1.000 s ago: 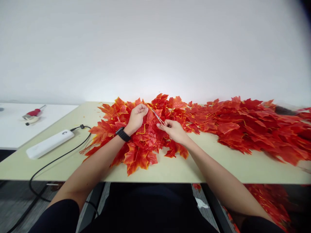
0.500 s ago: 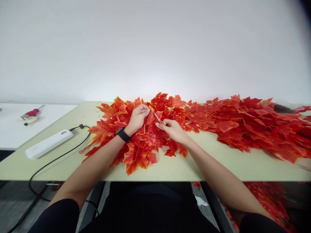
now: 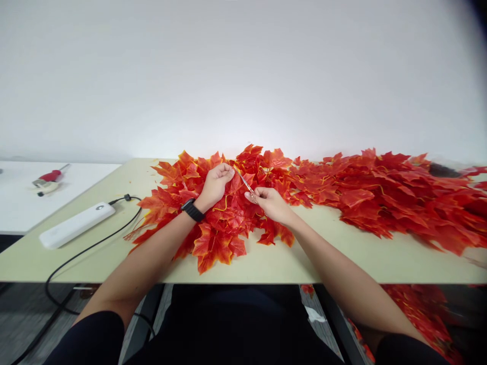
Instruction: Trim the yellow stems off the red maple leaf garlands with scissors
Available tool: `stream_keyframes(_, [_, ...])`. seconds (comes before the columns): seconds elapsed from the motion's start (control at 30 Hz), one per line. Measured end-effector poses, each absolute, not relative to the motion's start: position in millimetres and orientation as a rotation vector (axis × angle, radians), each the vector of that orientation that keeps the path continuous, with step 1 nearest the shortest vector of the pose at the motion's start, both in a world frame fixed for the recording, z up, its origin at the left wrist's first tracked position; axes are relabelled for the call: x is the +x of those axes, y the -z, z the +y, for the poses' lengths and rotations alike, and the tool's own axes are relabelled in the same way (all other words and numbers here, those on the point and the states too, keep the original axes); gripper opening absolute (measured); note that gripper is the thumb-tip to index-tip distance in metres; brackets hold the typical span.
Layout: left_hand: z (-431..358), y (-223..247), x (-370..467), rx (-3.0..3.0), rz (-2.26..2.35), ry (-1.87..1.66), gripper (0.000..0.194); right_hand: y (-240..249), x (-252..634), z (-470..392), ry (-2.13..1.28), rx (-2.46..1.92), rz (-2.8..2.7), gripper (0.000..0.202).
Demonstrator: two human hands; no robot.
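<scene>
Over the red maple-leaf garland (image 3: 216, 246), my right hand (image 3: 272, 203) is closed on slim metal scissors (image 3: 246, 185). Their blades point up and left, toward my left hand. My left hand (image 3: 217, 185), with a black watch on the wrist, pinches its thumb and fingertips together close to the blade tips. Something thin and yellowish shows at that spot; too small to tell clearly, it looks like a bit of leaf stem. Beneath both hands, artificial red and orange leaves spread in a loose heap.
A larger pile of red leaves (image 3: 388, 195) lies along the right of the pale table (image 3: 266, 268). To the left rest a white oblong device (image 3: 78, 225) and its black cable (image 3: 91, 246). A red-handled tool (image 3: 51, 176) lies on the white table beyond. More leaves (image 3: 418, 309) are below the table.
Almost nothing differs. The scissors' blades look slightly closer together, and both hands stay where they were over the leaves.
</scene>
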State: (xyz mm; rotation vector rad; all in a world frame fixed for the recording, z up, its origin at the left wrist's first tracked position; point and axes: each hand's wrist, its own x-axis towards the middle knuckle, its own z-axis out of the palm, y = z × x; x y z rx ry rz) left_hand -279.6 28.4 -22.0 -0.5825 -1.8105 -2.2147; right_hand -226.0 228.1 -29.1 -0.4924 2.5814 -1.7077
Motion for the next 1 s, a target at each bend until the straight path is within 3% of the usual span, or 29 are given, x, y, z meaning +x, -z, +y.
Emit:
stream_keyframes(0.73, [26.5, 22.4, -277.5, -0.637, -1.887, 2.206, 0.039, 30.5, -226.3, 225.7, 1.815, -0.482, 2.493, 0.07])
stream_keyframes(1.0, [22.0, 14.7, -271.0, -0.664, -1.98, 2.102, 0.026, 31.8, -226.1, 226.0, 1.833, -0.481, 2.493, 0.071])
